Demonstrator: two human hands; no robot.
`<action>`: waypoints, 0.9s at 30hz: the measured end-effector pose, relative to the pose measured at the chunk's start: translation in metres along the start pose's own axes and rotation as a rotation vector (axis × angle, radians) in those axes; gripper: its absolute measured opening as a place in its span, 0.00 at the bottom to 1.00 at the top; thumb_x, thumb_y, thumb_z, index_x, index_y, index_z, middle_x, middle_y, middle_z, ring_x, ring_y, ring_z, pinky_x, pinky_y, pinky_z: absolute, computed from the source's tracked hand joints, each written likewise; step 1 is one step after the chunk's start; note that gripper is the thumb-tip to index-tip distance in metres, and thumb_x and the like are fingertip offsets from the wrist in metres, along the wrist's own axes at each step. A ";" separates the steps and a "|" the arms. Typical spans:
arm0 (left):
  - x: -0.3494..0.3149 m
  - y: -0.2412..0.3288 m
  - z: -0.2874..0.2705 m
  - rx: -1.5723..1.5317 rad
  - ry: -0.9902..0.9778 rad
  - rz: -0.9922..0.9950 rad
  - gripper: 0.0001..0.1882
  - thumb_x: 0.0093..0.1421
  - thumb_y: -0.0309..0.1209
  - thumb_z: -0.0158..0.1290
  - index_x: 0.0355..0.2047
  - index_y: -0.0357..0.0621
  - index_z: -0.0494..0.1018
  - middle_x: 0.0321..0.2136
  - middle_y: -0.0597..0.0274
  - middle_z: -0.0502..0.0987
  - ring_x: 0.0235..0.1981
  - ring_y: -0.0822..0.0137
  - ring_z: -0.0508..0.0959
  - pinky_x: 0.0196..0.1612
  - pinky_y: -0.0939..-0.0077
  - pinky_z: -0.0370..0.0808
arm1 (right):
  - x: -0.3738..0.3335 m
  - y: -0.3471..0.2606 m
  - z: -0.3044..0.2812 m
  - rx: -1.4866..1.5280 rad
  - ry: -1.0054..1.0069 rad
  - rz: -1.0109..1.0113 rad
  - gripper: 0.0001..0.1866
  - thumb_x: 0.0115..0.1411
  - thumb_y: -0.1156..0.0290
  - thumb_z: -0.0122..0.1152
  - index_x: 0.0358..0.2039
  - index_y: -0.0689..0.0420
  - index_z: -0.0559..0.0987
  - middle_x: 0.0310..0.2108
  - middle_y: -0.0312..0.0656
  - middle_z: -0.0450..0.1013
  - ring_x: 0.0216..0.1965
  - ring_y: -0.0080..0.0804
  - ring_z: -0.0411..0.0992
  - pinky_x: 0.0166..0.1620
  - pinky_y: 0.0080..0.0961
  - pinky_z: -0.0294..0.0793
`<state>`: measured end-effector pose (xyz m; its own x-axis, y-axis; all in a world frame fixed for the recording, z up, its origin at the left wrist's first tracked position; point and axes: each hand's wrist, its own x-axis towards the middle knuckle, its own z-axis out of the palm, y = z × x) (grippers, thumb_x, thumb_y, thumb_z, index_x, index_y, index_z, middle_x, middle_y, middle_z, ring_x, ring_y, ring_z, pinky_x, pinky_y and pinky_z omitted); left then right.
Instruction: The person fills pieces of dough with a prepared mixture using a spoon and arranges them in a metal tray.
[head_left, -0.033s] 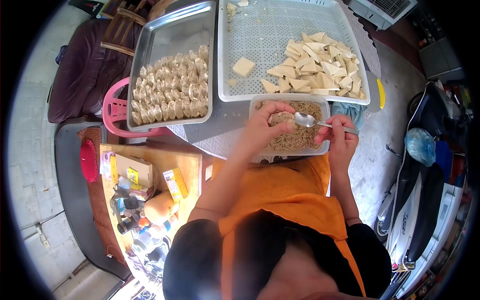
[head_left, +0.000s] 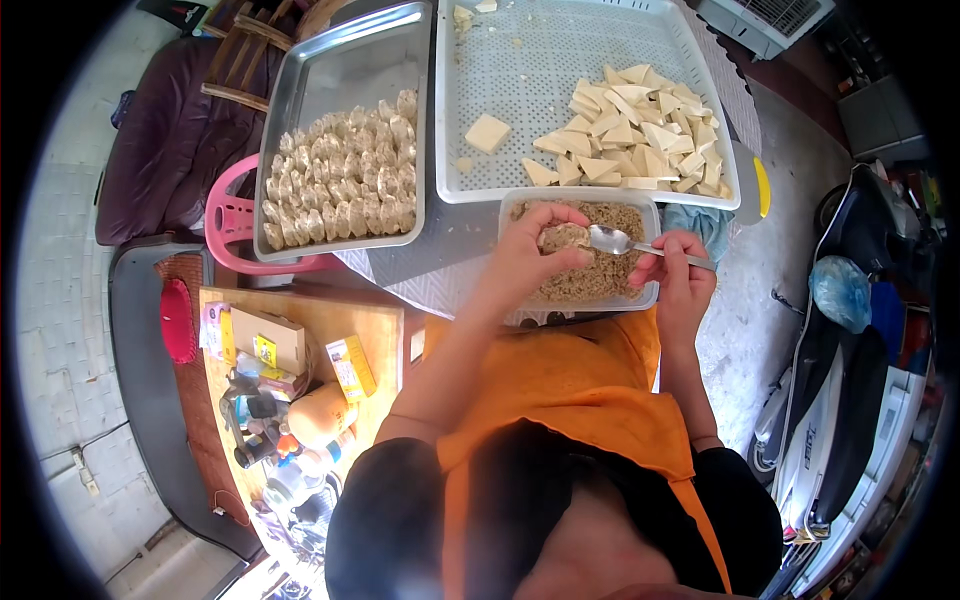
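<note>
Between the thumb and fingers of my left hand point(head_left: 535, 245) is a piece of stuffed tofu point(head_left: 566, 237), its top covered with brownish mince. My right hand point(head_left: 682, 270) grips a metal spoon point(head_left: 612, 240) by the handle, and the spoon's bowl touches or nearly touches the piece's right side. Both hands are over a clear plastic container point(head_left: 655, 295) of brownish mince filling point(head_left: 600, 278). Beyond it, a white perforated tray point(head_left: 510, 85) bears a heap of cut tofu triangles point(head_left: 640, 130) and one separate tofu square point(head_left: 488, 134). On the left, a metal tray point(head_left: 345, 65) carries rows of stuffed tofu point(head_left: 340, 180).
A pink plastic rim with a handle point(head_left: 230, 215) shows under the metal tray. A bluish cloth point(head_left: 700, 225) lies right of the container. Nearer on my left, a wooden table point(head_left: 385, 330) holds boxes and bottles. A dark padded seat point(head_left: 165, 140) stands far left.
</note>
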<state>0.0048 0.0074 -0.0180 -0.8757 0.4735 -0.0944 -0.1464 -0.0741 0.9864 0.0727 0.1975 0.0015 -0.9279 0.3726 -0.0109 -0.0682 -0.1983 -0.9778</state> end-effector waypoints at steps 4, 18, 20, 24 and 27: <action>-0.001 0.006 0.002 -0.228 -0.104 -0.124 0.15 0.56 0.19 0.51 0.45 0.41 0.70 0.39 0.64 0.71 0.40 0.74 0.73 0.37 0.81 0.74 | -0.005 -0.002 0.005 -0.009 0.008 0.019 0.09 0.65 0.70 0.46 0.33 0.62 0.72 0.21 0.41 0.73 0.17 0.26 0.72 0.23 0.18 0.73; 0.002 -0.003 0.001 -0.434 0.103 -0.126 0.19 0.66 0.38 0.39 0.20 0.43 0.63 0.15 0.67 0.63 0.14 0.75 0.63 0.15 0.81 0.58 | 0.002 0.017 -0.002 -0.170 0.026 -0.095 0.07 0.64 0.72 0.47 0.32 0.62 0.72 0.19 0.39 0.72 0.17 0.23 0.71 0.23 0.16 0.71; -0.001 0.002 0.004 -0.534 0.120 -0.159 0.22 0.67 0.41 0.38 0.17 0.45 0.59 0.11 0.67 0.60 0.10 0.74 0.59 0.10 0.81 0.51 | -0.001 0.023 -0.001 -0.222 0.005 -0.095 0.07 0.64 0.73 0.47 0.32 0.61 0.72 0.20 0.39 0.72 0.18 0.23 0.72 0.23 0.15 0.71; -0.006 0.016 0.014 -0.451 0.132 -0.186 0.22 0.66 0.42 0.38 0.16 0.45 0.60 0.09 0.67 0.58 0.09 0.74 0.57 0.10 0.81 0.50 | -0.001 0.029 0.001 -0.581 -0.104 -0.202 0.05 0.61 0.75 0.52 0.31 0.62 0.75 0.20 0.39 0.73 0.20 0.20 0.71 0.23 0.15 0.69; -0.004 0.012 0.015 -0.463 0.169 -0.215 0.23 0.67 0.43 0.37 0.16 0.46 0.60 0.10 0.66 0.59 0.08 0.74 0.57 0.10 0.81 0.49 | -0.003 0.027 0.008 -0.604 -0.124 -0.232 0.03 0.59 0.78 0.54 0.30 0.63 0.75 0.21 0.39 0.72 0.19 0.21 0.71 0.23 0.17 0.68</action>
<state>0.0135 0.0172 -0.0039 -0.8599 0.3756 -0.3457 -0.4848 -0.3887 0.7835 0.0705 0.1833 -0.0236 -0.9516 0.2303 0.2037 -0.0878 0.4315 -0.8978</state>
